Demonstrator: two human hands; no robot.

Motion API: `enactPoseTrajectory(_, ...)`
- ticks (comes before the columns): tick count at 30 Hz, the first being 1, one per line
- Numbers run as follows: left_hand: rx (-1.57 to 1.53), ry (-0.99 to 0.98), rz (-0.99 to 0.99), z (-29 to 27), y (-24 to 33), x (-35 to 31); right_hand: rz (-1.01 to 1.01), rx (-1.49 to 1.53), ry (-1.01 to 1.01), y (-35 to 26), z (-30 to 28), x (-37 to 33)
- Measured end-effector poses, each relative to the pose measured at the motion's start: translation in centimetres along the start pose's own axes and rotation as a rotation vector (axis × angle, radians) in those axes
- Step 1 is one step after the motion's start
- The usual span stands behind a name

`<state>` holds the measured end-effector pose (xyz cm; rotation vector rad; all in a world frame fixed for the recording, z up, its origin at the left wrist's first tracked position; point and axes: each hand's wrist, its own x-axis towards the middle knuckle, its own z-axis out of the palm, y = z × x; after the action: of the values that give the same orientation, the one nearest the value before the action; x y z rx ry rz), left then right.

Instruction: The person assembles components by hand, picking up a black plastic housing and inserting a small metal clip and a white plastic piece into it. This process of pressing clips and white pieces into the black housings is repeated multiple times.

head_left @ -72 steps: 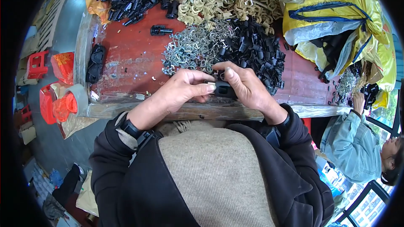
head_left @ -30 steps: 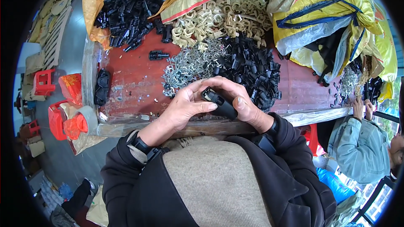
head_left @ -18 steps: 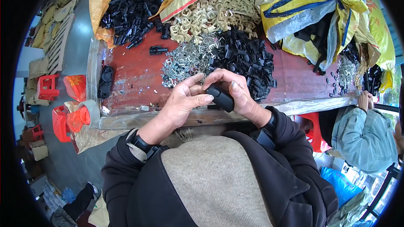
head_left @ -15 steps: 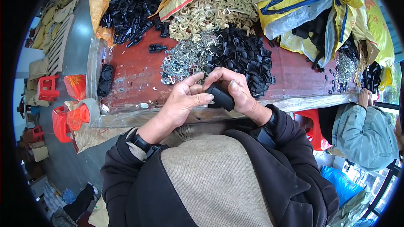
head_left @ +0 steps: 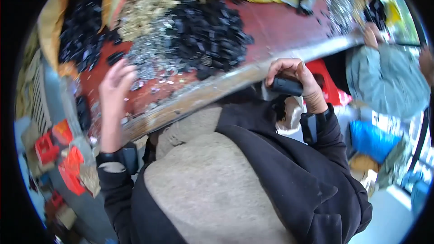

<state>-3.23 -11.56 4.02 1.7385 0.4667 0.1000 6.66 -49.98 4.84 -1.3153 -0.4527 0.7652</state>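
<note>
My right hand [head_left: 308,77] is closed round a smooth black plastic part [head_left: 287,86], oblong and rounded, and holds it just off the table's front edge. My left hand [head_left: 115,86] is raised over the left part of the red table, fingers stretched and somewhat apart, a little blurred by motion. I see nothing held in it. Closest to its fingertips are a black cylindrical part [head_left: 115,58] and a heap of small silvery metal pieces [head_left: 151,56]. Right of these lies a large heap of black plastic pieces [head_left: 205,36].
Beige curved pieces [head_left: 156,0] are heaped behind the metal ones. Open sacks stand along the back, one with black parts [head_left: 83,27]. A wooden edge [head_left: 199,91] runs along the table's front. At the right, another person [head_left: 384,79] works beside a red stool [head_left: 323,79].
My hands, which were together on the black part, have parted. The left has gone left over the table; the right has carried the part right. My view has turned and shifted right.
</note>
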Motion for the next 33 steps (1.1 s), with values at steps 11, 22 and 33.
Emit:
enactPoseTrajectory(11, 1.074, 0.220, 0.370, -7.3, -6.1, 6.2, 0.517, -0.676, 0.535, 14.7, -7.5, -13.7)
enactPoseTrajectory(22, 1.043, 0.365, 0.531, -4.6, -2.9, 5.7, 0.619, -0.540, 0.084, 8.5, -7.0, -8.7)
enactPoseTrajectory(33, 0.758, 0.140, 0.287, -6.4, -3.8, 6.6, 0.364, -0.487, -0.596, -2.2, 1.6, 7.1)
